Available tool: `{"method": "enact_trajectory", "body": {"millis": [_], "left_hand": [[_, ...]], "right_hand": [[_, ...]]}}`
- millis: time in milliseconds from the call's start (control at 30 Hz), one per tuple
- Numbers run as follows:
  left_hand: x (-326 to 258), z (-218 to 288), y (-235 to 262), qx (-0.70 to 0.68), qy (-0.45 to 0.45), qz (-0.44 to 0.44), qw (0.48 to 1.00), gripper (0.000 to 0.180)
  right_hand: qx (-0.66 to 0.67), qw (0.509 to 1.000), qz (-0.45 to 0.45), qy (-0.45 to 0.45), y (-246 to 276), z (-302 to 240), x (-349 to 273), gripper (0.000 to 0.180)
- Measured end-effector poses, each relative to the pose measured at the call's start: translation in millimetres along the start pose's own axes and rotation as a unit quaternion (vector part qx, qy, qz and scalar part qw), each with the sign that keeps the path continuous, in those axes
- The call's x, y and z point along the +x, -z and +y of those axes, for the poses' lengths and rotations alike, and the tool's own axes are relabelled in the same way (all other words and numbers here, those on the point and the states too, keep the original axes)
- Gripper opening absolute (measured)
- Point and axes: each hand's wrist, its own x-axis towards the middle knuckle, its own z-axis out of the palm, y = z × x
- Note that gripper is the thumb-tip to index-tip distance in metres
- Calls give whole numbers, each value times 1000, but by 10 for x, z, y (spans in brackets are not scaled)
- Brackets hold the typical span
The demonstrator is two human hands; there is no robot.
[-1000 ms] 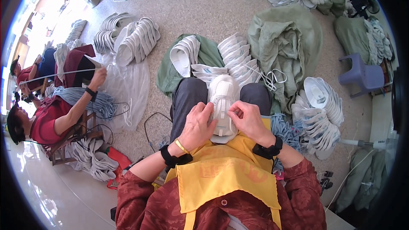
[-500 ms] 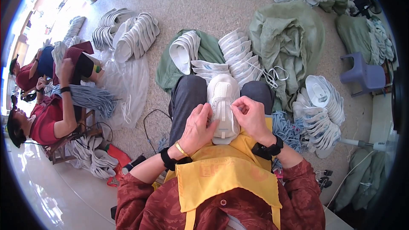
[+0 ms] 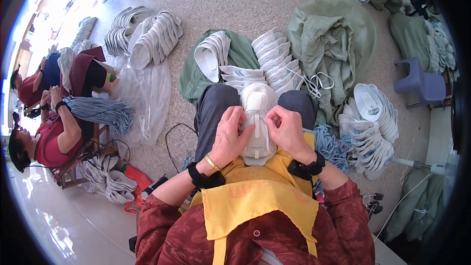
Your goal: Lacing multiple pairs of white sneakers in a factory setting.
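A white shoe upper point(image 3: 258, 102) rests on my lap between my knees, its rounded toe pointing away from me. My left hand point(image 3: 229, 136) is closed on the upper's left side, thumb lying near the tongue and fingers curled along the edge. On the right side, my right hand point(image 3: 286, 131) is pinched, thumb against forefinger, close to the row of lace holes. Whatever is between those fingertips is too small to make out. A yellow apron point(image 3: 262, 201) covers my lap beneath the upper.
Beyond my knees, stacked white uppers point(image 3: 278, 59) lie beside a green cloth sack point(image 3: 328, 39). Bluish laces point(image 3: 329, 147) and another stack of uppers point(image 3: 375, 127) are at right, near a purple stool point(image 3: 419, 83). Two people in red sit at left, one nearest a lace bundle point(image 3: 103, 113).
My right hand has shifted slightly, its fingers curling closer over the upper's edge. My left hand keeps its place. The nearer person at left has lowered a raised arm.
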Motion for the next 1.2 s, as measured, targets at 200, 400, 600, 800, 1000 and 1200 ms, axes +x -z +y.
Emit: {"method": "enact_trajectory", "body": {"millis": [200, 400, 600, 800, 1000, 1200], "left_hand": [[57, -37, -23, -14, 7, -5, 1000, 29], [120, -51, -52, -17, 3, -9, 1000, 25], [137, -56, -38, -35, 18, -13, 999, 25], [161, 31, -24, -57, 0, 20, 998, 24], [192, -45, 7, -33, -37, -8, 999, 19], [288, -122, 5, -8, -110, -31, 993, 15]], "right_hand": [[109, 991, -44, -59, -31, 153, 70, 11], [123, 990, -53, -53, -96, 196, 132, 13], [16, 998, -52, -20, 29, -38, 133, 10], [-69, 995, -20, 64, 22, -71, 103, 5], [0, 998, -59, -26, 29, -150, 168, 7], [-28, 996, -80, -5, 101, -182, 175, 12]]}}
